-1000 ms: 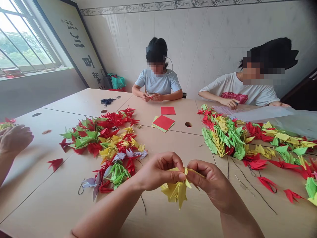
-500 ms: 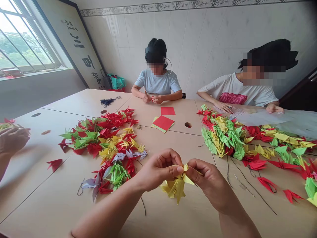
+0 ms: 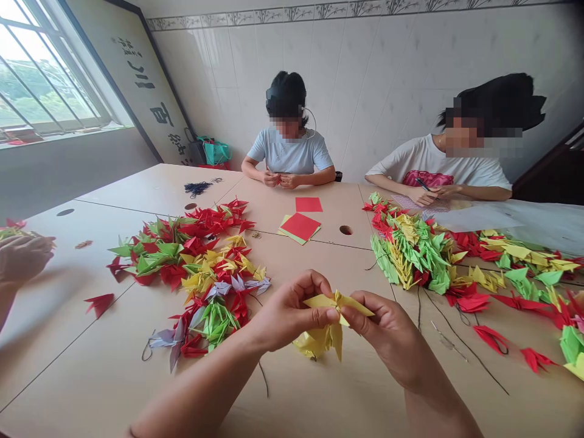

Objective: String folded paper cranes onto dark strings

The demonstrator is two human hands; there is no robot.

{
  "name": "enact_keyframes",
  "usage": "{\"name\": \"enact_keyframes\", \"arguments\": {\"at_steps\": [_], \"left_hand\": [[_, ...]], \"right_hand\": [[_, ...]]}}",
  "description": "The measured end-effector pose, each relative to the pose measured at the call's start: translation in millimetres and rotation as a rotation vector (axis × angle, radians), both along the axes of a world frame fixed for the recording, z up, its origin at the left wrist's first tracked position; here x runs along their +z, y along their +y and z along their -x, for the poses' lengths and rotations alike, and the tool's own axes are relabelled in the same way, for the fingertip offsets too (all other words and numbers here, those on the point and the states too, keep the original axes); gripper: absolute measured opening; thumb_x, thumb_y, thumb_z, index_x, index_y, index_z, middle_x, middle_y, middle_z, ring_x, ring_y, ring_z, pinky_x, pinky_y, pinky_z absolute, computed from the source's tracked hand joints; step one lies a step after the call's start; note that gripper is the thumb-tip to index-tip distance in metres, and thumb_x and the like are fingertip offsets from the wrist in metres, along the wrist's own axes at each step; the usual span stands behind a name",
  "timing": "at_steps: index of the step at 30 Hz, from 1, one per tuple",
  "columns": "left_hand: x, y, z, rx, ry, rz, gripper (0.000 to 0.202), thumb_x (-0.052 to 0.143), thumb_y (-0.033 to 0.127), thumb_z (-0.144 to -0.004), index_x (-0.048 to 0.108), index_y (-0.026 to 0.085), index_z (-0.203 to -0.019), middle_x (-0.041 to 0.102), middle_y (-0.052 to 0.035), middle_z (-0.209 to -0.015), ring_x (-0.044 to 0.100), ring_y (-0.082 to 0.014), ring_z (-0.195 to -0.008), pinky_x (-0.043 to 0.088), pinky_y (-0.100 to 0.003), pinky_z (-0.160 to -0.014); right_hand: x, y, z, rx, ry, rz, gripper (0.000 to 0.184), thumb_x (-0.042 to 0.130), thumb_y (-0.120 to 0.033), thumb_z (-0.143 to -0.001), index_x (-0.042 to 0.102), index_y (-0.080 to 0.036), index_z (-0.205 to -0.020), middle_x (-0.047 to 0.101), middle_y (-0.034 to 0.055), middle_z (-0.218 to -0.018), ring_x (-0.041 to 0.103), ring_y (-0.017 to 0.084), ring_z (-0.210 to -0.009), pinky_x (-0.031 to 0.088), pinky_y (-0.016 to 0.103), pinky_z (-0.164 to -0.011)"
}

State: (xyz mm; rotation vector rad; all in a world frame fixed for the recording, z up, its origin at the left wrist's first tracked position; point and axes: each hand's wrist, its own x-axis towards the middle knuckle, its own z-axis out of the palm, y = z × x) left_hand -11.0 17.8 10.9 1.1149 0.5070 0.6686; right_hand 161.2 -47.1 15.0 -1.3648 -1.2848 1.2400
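Both my hands are raised over the near side of the table, pinching a yellow folded paper crane (image 3: 337, 301) between thumbs and fingers. My left hand (image 3: 298, 311) grips its left side, and my right hand (image 3: 382, 321) closes on its right side. More yellow folded paper (image 3: 322, 342) hangs just below my fingers; whether it is strung to the crane I cannot tell. A dark cord (image 3: 264, 380) lies on the table by my left forearm. To my left is a heap of red, green, yellow and lilac paper cranes (image 3: 187, 252).
Another pile of cranes (image 3: 413, 246) and a thin needle-like tool (image 3: 449, 342) lie at right. Square red paper (image 3: 300, 226) rests mid-table near a round hole (image 3: 346, 230). Two people sit opposite, one with a pen (image 3: 422, 184); another person's hand (image 3: 25, 258) is at far left.
The yellow crane between my fingers has turned, and its points now spread wide to left and right. The person at right has brought both hands together with a pen.
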Motion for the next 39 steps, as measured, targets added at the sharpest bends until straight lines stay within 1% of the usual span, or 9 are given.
{"name": "enact_keyframes", "arguments": {"at_steps": [5, 11, 15, 20, 24, 28, 33, 36, 39], "left_hand": [[-0.2, 0.1, -0.3, -0.034, 0.005, 0.009, 0.040, 0.083, 0.034, -0.069, 0.051, 0.017, -0.085, 0.053, 0.0054, -0.065, 0.048, -0.0057, -0.054, 0.040, -0.017, -0.051], [-0.6, -1.0, -1.6, -0.026, -0.024, 0.059, 0.039, 0.084, 0.031, -0.067, 0.052, 0.016, -0.082, 0.054, 0.0057, -0.062, 0.047, -0.0044, -0.051, 0.039, -0.015, -0.049], [-1.8, -0.6, -1.0, -0.038, -0.038, 0.088, 0.039, 0.085, 0.029, -0.066, 0.053, 0.016, -0.083, 0.055, 0.0059, -0.061, 0.048, -0.0044, -0.049, 0.039, -0.015, -0.048], [-1.2, -0.3, -0.5, -0.053, -0.059, 0.044, 0.033, 0.079, 0.035, -0.075, 0.053, 0.015, -0.082, 0.058, 0.0023, -0.066, 0.054, -0.0066, -0.055, 0.044, -0.018, -0.053], [-1.4, -2.1, -1.3, -0.025, -0.051, 0.030, 0.032, 0.077, 0.034, -0.077, 0.051, 0.017, -0.082, 0.058, 0.0034, -0.065, 0.053, -0.0058, -0.052, 0.044, -0.017, -0.051], [-2.2, -2.9, -1.8, -0.003, -0.060, 0.041, 0.031, 0.076, 0.033, -0.079, 0.049, 0.017, -0.083, 0.056, 0.0050, -0.063, 0.051, -0.0051, -0.051, 0.043, -0.016, -0.050], [-3.3, -1.2, -2.6, 0.020, -0.078, 0.002, 0.029, 0.073, 0.033, -0.081, 0.049, 0.017, -0.087, 0.056, 0.0037, -0.068, 0.053, -0.0068, -0.057, 0.043, -0.017, -0.053], [-5.0, -0.1, -3.2, 0.011, -0.094, -0.032, 0.030, 0.071, 0.035, -0.083, 0.049, 0.018, -0.094, 0.059, 0.0012, -0.078, 0.057, -0.0092, -0.064, 0.045, -0.021, -0.059], [-7.3, 0.7, -2.8, -0.050, -0.110, -0.091, 0.033, 0.068, 0.035, -0.086, 0.047, 0.020, -0.105, 0.060, -0.0013, -0.086, 0.058, -0.0120, -0.076, 0.046, -0.024, -0.067]], "right_hand": [[-2.5, -0.2, -1.0, 0.019, 0.008, -0.005, 0.036, 0.062, -0.052, -0.084, 0.058, -0.019, -0.071, 0.043, -0.0028, -0.067, 0.038, 0.014, -0.066, 0.034, 0.025, -0.059], [1.8, -1.7, 0.6, 0.024, 0.018, 0.021, 0.031, 0.063, -0.049, -0.084, 0.061, -0.020, -0.073, 0.049, -0.0021, -0.069, 0.043, 0.014, -0.068, 0.037, 0.024, -0.061], [5.4, -1.2, 1.4, 0.034, 0.000, 0.015, 0.033, 0.062, -0.051, -0.084, 0.061, -0.020, -0.073, 0.050, -0.0012, -0.069, 0.044, 0.015, -0.068, 0.038, 0.024, -0.061], [3.3, 0.2, 2.0, 0.045, 0.018, 0.007, 0.035, 0.062, -0.052, -0.084, 0.060, -0.020, -0.070, 0.049, -0.0025, -0.065, 0.042, 0.014, -0.063, 0.036, 0.024, -0.058], [-0.8, 0.4, 4.4, 0.012, 0.024, -0.031, 0.037, 0.062, -0.050, -0.085, 0.055, -0.019, -0.066, 0.045, -0.0038, -0.063, 0.039, 0.012, -0.061, 0.034, 0.024, -0.056], [-0.2, 0.7, 6.2, 0.000, 0.018, -0.057, 0.035, 0.061, -0.048, -0.088, 0.058, -0.019, -0.068, 0.048, -0.0030, -0.064, 0.043, 0.013, -0.064, 0.036, 0.024, -0.060], [-1.5, 1.7, 5.1, 0.041, 0.089, -0.047, 0.028, 0.060, -0.044, -0.090, 0.063, -0.020, -0.074, 0.055, -0.0022, -0.067, 0.046, 0.013, -0.065, 0.038, 0.023, -0.060], [-8.7, 3.0, 2.4, -0.023, 0.157, -0.051, 0.027, 0.062, -0.043, -0.089, 0.063, -0.020, -0.074, 0.056, -0.0020, -0.067, 0.045, 0.013, -0.064, 0.038, 0.023, -0.059], [-17.3, 5.0, -1.0, -0.123, 0.243, -0.098, 0.026, 0.065, -0.043, -0.087, 0.064, -0.021, -0.074, 0.055, -0.0023, -0.066, 0.045, 0.012, -0.064, 0.039, 0.023, -0.058]]}}
